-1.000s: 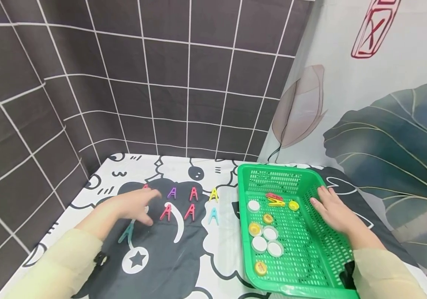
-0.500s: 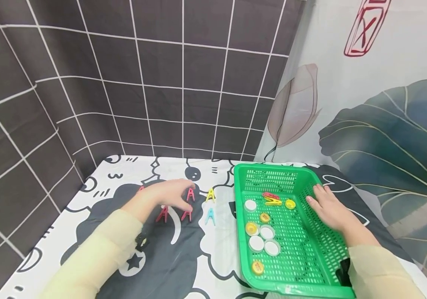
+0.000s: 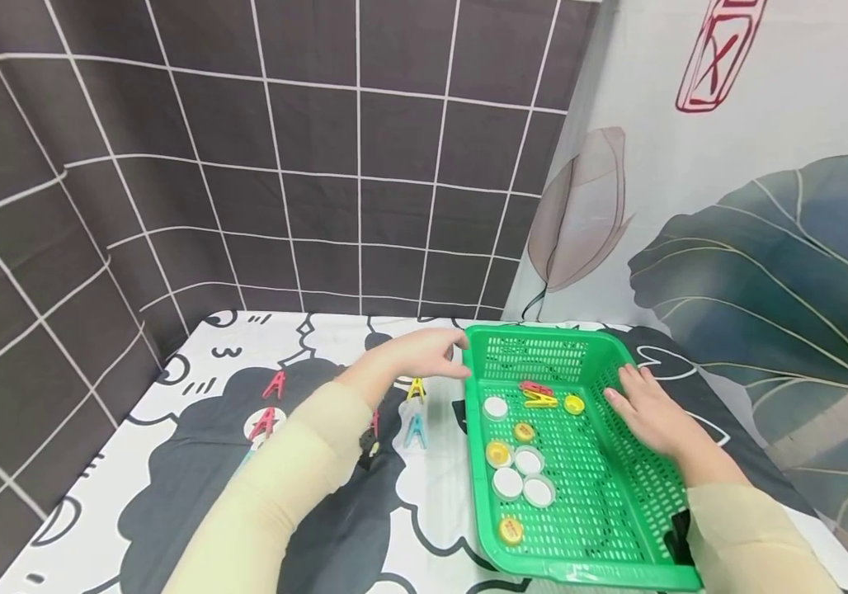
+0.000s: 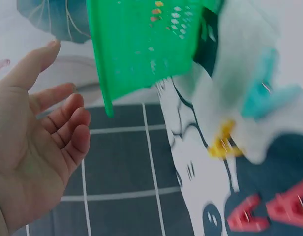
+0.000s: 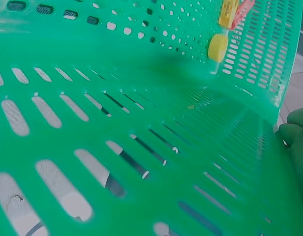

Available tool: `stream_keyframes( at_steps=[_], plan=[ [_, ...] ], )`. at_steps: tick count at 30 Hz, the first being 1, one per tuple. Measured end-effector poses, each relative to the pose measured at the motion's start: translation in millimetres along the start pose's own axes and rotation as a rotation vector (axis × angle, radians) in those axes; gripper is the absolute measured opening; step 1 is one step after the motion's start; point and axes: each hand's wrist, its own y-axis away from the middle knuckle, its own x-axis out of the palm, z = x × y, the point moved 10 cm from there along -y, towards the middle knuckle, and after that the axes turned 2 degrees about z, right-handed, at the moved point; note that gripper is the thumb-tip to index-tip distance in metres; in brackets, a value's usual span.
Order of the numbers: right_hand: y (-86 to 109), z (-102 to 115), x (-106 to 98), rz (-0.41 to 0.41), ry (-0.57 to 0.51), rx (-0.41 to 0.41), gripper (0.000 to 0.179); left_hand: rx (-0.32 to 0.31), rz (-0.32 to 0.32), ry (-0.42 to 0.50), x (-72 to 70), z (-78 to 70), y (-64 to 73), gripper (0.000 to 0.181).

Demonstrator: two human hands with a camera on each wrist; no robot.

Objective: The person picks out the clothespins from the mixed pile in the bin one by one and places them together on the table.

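Observation:
My left hand [image 3: 430,353] hovers at the back left corner of a green plastic basket [image 3: 480,462]. In the left wrist view its palm shows nothing held, the fingers loosely bent and the thumb apart. My right hand [image 3: 650,411] lies along the basket's right side wall with straight fingers. Inside the basket are a red clothespin [image 3: 535,388], a yellow clothespin [image 3: 540,399] and several white and yellow bottle caps [image 3: 508,484]. Left of the basket, a yellow clothespin [image 3: 415,388] and a light blue clothespin [image 3: 416,431] lie on the cloth.
More red clothespins [image 3: 274,384] lie farther left on the black-and-white patterned tablecloth [image 3: 439,503], some hidden behind the left sleeve [image 3: 298,470]. A dark grid-patterned curtain [image 3: 320,206] rises behind the table, with a pale printed one [image 3: 691,190] at right.
My left hand has swept right, from above the left clothespins, across the red ones, to the basket's left rim. My right hand stays at the basket's right wall. The head view shifts slightly.

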Motion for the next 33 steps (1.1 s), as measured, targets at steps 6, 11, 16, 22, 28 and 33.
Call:
stream_keyframes(
  at_steps=[6,11,16,22,28,33],
  plan=[
    [-0.4,1.5,0.9,0.004,0.011,0.007,0.073,0.008,-0.039,0.024,-3.9,-24.1,-23.5,0.048],
    [-1.0,1.8,0.7,0.012,0.018,0.018,0.071,0.03,-0.061,0.049,-5.1,-42.6,-34.9,0.045],
    [-0.4,0.4,-0.8,0.013,0.018,0.022,0.073,0.041,-0.095,0.085,-2.8,-57.6,-47.1,0.041],
    [-1.8,1.6,-1.6,0.008,0.027,0.021,0.072,0.004,-0.171,0.174,-1.1,-67.6,-59.6,0.041],
    [-2.1,-1.3,-0.1,0.005,0.037,0.023,0.072,-0.066,-0.24,0.277,0.7,-72.3,-69.9,0.04],
    [-1.0,-1.7,-1.5,0.001,0.035,0.021,0.072,-0.113,-0.271,0.294,-5.3,-63.4,-71.4,0.037]
  ],
)
